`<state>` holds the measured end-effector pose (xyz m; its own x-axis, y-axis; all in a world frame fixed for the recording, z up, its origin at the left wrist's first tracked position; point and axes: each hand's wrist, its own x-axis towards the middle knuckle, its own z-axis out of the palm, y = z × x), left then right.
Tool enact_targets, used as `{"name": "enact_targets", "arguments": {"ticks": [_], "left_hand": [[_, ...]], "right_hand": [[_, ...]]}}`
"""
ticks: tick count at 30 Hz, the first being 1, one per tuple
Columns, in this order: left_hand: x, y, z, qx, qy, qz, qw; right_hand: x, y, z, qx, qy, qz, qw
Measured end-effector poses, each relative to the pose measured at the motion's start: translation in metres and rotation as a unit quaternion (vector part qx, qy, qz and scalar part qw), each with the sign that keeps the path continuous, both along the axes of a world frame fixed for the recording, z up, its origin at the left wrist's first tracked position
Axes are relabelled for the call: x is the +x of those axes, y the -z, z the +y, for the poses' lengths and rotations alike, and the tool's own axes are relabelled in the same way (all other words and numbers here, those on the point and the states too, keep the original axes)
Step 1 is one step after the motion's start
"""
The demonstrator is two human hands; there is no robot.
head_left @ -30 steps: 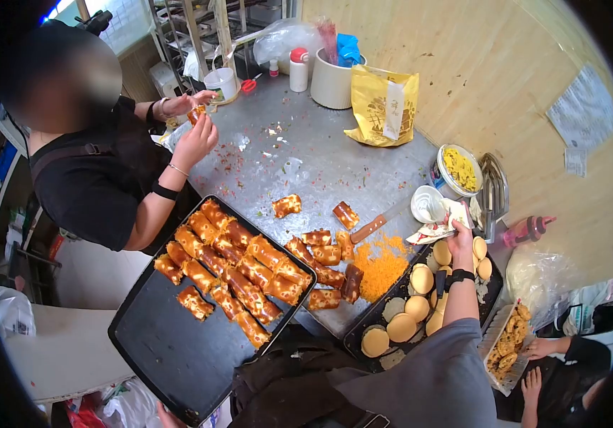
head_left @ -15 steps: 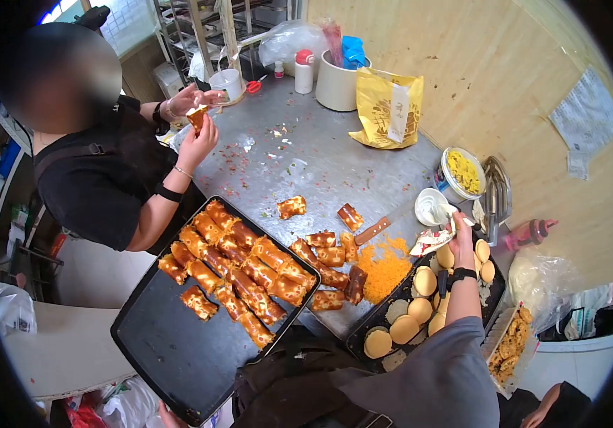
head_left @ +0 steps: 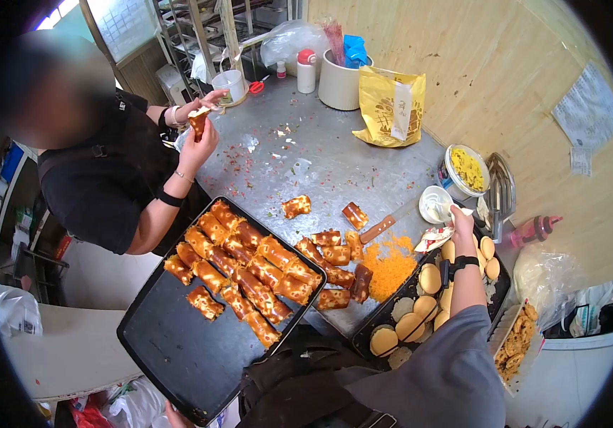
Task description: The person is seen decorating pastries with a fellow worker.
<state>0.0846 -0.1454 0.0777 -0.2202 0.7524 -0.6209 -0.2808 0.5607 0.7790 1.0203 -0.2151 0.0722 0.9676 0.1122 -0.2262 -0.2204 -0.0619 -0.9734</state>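
My left hand [head_left: 175, 416] shows only in part at the bottom, its fingers on the lower edge of a black baking tray [head_left: 185, 364]. Several browned bread rolls [head_left: 253, 291] lie in rows across the tray's upper part. At the right, my right hand [head_left: 462, 227] is closed on a white packet with red print [head_left: 434, 239]; a white end sticks out above the fingers. Just beside it stands a white bowl [head_left: 435, 204] with white cream inside. Below my wrist, round yellow cakes [head_left: 410, 327] fill a dark pan [head_left: 358, 340].
Loose roll pieces [head_left: 336, 255], a wooden-handled knife [head_left: 378, 229] and orange shreds [head_left: 390, 269] lie on the metal table [head_left: 249, 171]. Across the tray a co-worker's hand [head_left: 199, 146] holds a piece of roll. A yellow bag [head_left: 390, 107] and a yellow-filled tub [head_left: 465, 171] stand behind.
The whole view has shifted slightly. The co-worker's far hand has moved in against the piece of roll. My hands keep nearly the same places at the tray and beside the bowl.
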Motion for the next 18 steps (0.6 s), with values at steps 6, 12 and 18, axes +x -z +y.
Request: {"name": "enact_targets", "arguments": {"ticks": [6, 12, 18], "left_hand": [[0.004, 0.0, -0.001, 0.006, -0.006, 0.046, 0.999], [0.01, -0.003, -0.002, 0.013, 0.012, 0.028, 0.999], [0.017, -0.002, 0.0, 0.023, 0.017, 0.031, 0.999]], "right_hand": [[0.003, 0.003, -0.007, -0.026, 0.007, -0.009, 1.0], [0.0, 0.001, -0.006, -0.049, 0.039, -0.023, 0.998], [0.035, 0.036, 0.001, -0.162, 0.078, -0.071, 0.981]]}}
